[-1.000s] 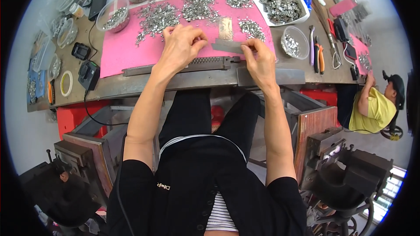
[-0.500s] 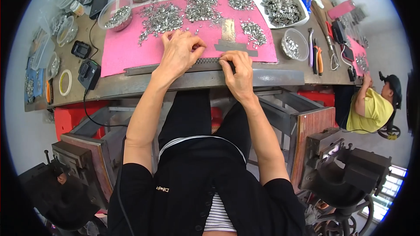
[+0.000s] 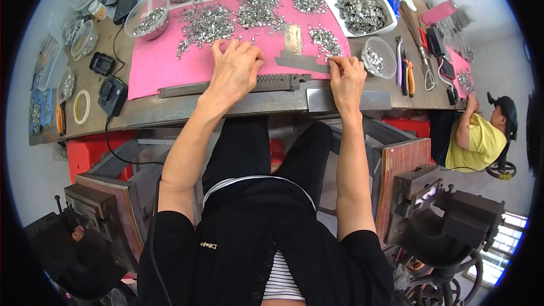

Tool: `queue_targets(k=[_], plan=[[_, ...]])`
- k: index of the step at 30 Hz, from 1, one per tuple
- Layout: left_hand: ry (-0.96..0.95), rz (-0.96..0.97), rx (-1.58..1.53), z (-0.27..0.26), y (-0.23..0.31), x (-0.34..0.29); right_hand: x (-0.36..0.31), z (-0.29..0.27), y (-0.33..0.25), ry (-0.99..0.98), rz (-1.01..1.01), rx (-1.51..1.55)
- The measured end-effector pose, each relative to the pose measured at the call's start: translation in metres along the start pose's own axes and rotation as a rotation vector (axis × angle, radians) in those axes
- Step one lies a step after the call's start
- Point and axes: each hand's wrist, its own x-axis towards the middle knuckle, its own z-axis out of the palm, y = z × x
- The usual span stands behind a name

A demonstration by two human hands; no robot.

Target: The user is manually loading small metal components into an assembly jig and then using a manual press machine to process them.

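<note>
My left hand (image 3: 233,69) is over a long dark metal rail (image 3: 195,87) at the table's front edge, fingers bent and thumb close to the index finger. Anything between those fingertips is hidden. A row of small holes or cells shows along the rail to the right of this hand. Off the rail's right end, my right hand (image 3: 348,79) has its fingers pressed together beside the right tip of a flat grey strip (image 3: 300,62). What they hold, if anything, is hidden. A pile of small shiny metal pieces (image 3: 324,39) lies just beyond.
More metal pieces lie in heaps (image 3: 207,25) on the pink mat (image 3: 150,73). Around it stand a white tray (image 3: 391,22) and clear tubs (image 3: 378,58). Pliers (image 3: 411,76) lie to the right, a black charger (image 3: 112,95) to the left. A person in yellow (image 3: 479,141) sits far right.
My right hand has left the rail and moved right, beside the grey strip's end. The rail's right end now shows. My left hand stays nearly in place.
</note>
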Motion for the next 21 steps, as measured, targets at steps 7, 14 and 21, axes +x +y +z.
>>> queue_targets(k=[7, 14, 21], plan=[[0.062, 0.114, -0.218, 0.012, 0.026, -0.014, 0.004, -0.006, -0.002, -0.055, -0.047, -0.057], [0.062, 0.124, -0.237, 0.013, 0.028, -0.014, 0.0, -0.011, -0.014, -0.076, -0.104, 0.036], [0.072, 0.14, -0.24, 0.012, 0.028, -0.013, -0.011, 0.002, -0.057, -0.131, -0.135, 0.435]])
